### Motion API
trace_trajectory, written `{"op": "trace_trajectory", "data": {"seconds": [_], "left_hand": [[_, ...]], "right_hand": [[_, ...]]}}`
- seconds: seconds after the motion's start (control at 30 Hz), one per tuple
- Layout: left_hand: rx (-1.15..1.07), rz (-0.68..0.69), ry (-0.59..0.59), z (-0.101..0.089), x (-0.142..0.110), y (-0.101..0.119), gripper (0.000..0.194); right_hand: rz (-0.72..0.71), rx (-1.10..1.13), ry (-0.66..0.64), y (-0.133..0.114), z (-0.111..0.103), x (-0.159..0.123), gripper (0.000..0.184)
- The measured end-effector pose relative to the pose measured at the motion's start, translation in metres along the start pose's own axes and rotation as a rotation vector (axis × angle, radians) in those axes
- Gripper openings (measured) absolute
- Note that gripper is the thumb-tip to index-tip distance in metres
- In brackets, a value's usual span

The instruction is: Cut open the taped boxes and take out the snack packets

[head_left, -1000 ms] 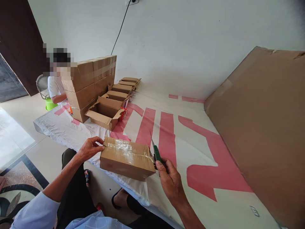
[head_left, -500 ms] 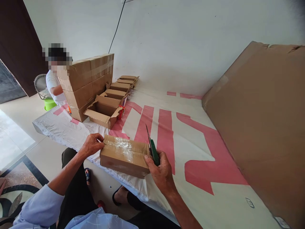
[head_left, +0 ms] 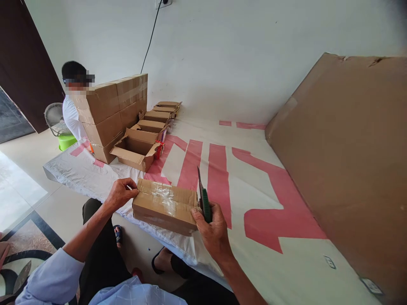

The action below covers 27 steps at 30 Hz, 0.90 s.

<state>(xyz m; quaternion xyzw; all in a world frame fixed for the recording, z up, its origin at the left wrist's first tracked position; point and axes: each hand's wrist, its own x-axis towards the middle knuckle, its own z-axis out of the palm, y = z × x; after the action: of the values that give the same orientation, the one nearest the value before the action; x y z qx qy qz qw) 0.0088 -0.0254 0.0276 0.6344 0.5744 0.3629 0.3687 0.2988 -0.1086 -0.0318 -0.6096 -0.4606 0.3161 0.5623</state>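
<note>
A closed cardboard box [head_left: 165,216] with clear tape across its top lies at the near edge of the cloth-covered table. My left hand [head_left: 121,195] has its fingers curled, with thumb and forefinger pinching the box's left end. Wrapped in my right hand [head_left: 214,231] is a green-handled utility knife [head_left: 206,204], its blade out and pointing up. The thumb of that hand presses on the right end of the box, and the blade stands just off the cardboard.
Several open boxes [head_left: 132,159] line up beyond, beside a stack of taped boxes [head_left: 103,110]. Behind the stack sits another person [head_left: 71,116] near a fan [head_left: 55,118]. A big cardboard sheet or carton [head_left: 343,148] rises on the right. White cloth with red shapes covers the table [head_left: 254,186].
The view has shifted slightly. The other person's head has turned and their arm is now hidden. Both my hands keep nearly the same place on the box.
</note>
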Motion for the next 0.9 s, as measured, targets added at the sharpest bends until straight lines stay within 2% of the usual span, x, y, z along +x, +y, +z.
{"op": "trace_trajectory", "data": {"seconds": [0.13,0.3,0.57,0.67,0.8,0.9], "left_hand": [[-0.052,0.016,-0.039,-0.003,-0.004,0.002,0.019],[-0.026,0.029,-0.047,-0.004,-0.005,0.003,0.016],[0.28,-0.025,0.067,0.003,-0.001,0.016,0.013],[0.358,0.021,0.133,0.007,0.003,0.019,0.007],[0.2,0.114,0.12,0.007,0.006,0.017,0.011],[0.029,0.068,0.103,0.004,0.005,0.016,0.014]], "right_hand": [[-0.008,0.014,0.002,0.0,0.0,-0.001,0.042],[-0.018,0.032,0.007,0.004,0.001,0.0,0.044],[-0.045,0.022,0.016,0.005,0.002,0.002,0.043],[-0.056,0.014,0.012,0.001,0.001,0.002,0.04],[-0.07,0.011,0.007,-0.002,0.001,0.002,0.039],[-0.1,0.005,0.02,-0.003,0.0,0.002,0.039]]}}
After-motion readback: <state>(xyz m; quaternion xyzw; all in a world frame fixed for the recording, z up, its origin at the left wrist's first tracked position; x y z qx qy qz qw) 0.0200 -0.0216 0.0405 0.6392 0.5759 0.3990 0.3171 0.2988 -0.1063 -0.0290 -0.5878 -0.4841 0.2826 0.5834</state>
